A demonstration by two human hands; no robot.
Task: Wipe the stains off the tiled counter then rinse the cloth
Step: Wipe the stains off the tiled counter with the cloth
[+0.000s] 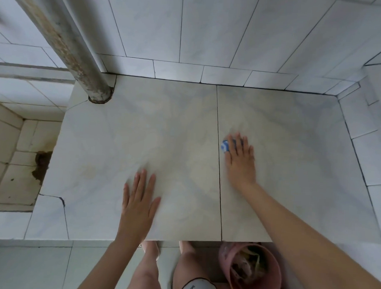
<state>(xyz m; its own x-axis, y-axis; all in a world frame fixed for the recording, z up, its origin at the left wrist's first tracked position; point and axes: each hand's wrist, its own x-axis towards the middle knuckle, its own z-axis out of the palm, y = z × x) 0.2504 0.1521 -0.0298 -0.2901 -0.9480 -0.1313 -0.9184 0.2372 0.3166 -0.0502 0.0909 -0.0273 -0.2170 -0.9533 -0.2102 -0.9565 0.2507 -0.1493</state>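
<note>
Currently the right hand presses straight fingers on the blue cloth at three o'clock on the tiled counter, left hand flat at seven; firm overlapping strokes should clean best.

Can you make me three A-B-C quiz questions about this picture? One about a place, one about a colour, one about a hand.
1. Where is the bucket?
A. On a chair.
B. On the floor, by the counter's front edge.
C. On top of the counter.

2. What colour is the cloth?
A. Blue and white.
B. Red.
C. Green.

3. What is the left hand doing?
A. Holding a cup.
B. Making a fist.
C. Lying flat on the counter.

Answers: B, it stands on floor tiles below the edge; A, blue and white peeks from under the right hand; C, its fingers are straight, palm down.
</note>
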